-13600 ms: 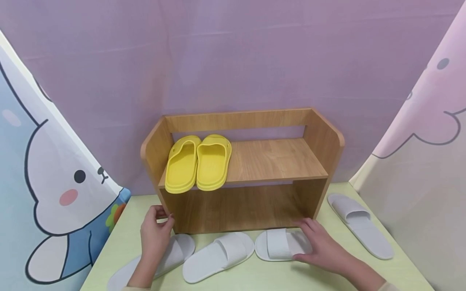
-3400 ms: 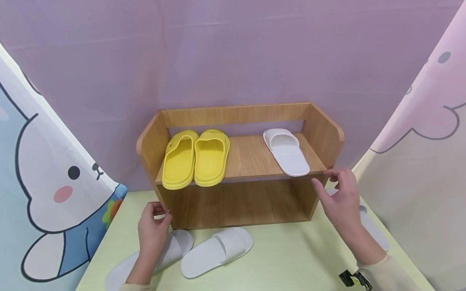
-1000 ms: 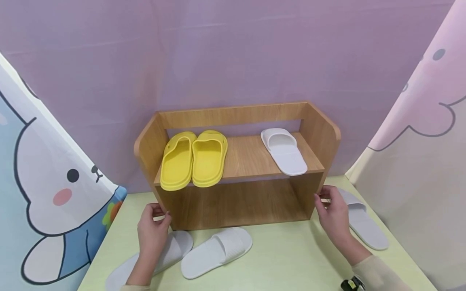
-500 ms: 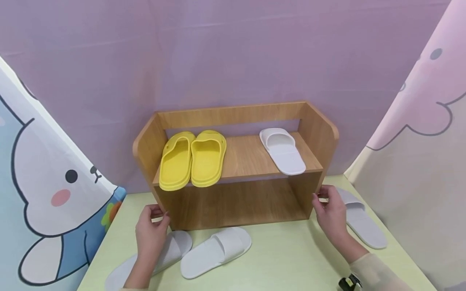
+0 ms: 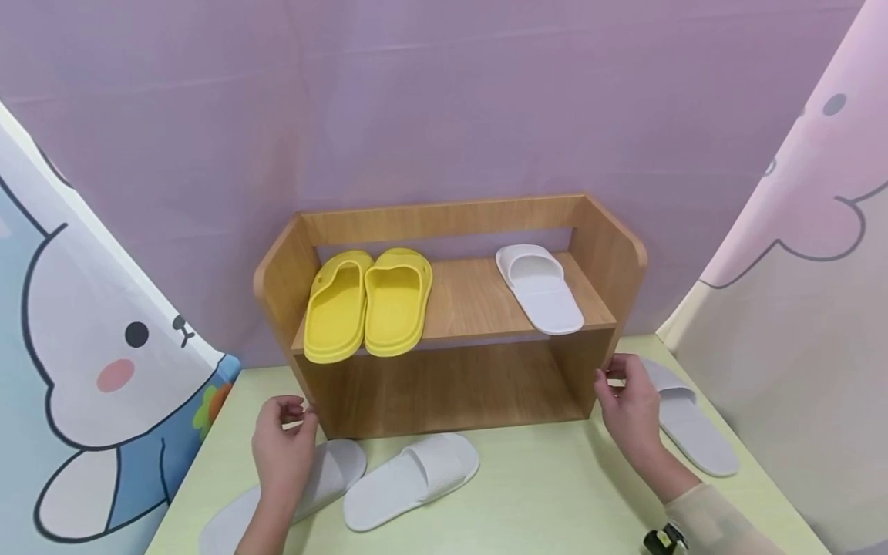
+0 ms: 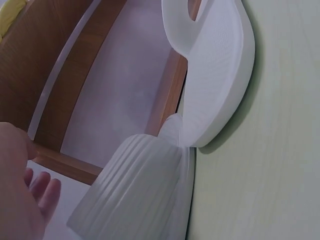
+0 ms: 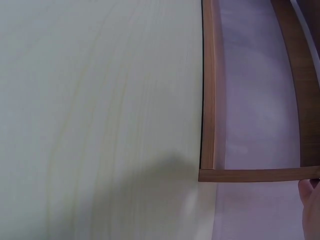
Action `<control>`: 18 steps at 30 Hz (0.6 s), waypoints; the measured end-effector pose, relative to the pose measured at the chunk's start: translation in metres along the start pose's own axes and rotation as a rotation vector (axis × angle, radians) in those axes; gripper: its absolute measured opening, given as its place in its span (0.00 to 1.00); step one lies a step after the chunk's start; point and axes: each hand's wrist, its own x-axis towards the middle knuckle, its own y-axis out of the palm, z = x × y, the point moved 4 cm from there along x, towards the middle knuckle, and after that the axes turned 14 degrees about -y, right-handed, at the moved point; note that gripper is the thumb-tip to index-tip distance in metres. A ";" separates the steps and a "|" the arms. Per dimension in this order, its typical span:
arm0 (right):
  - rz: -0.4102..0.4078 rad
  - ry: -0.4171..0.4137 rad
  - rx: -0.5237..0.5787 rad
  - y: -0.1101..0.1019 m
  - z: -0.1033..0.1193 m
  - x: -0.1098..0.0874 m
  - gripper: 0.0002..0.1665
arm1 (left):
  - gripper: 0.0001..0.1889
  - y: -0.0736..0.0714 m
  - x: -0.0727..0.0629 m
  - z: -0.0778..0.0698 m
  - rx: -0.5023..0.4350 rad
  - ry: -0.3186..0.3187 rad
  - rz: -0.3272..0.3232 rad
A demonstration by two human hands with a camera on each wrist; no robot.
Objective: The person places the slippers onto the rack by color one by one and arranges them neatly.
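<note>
My right hand pinches the lower right side panel of the wooden shoe rack between thumb and fingers. At the rack's left side panel, my left hand has loosely bent fingers, which the left wrist view shows holding nothing. On the upper shelf, two yellow clogs stand at the left and a white slipper lies at the right, toe to the back. A white slipper lies on the table before the rack. Another white slipper is partly hidden behind my left forearm.
One more pale slipper lies on the table right of the rack, its toe part hidden by my right hand. A purple cloth hangs behind, and printed cloths flank both sides. A black device sits at my right wrist.
A white slipper from the table front now lies on the upper shelf. My right hand has moved onto the right side panel. Lately my left hand has eased slightly leftward off the left panel.
</note>
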 end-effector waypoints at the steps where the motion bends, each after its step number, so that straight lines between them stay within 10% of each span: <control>1: 0.001 0.001 -0.003 0.000 0.000 0.000 0.15 | 0.11 0.000 -0.001 0.000 0.016 0.000 0.012; 10: 0.002 -0.004 -0.013 0.000 0.001 0.000 0.16 | 0.10 0.008 -0.014 0.001 0.126 0.018 0.265; 18: -0.004 0.005 0.002 0.001 -0.001 0.000 0.15 | 0.16 0.027 -0.041 0.002 0.232 0.318 0.623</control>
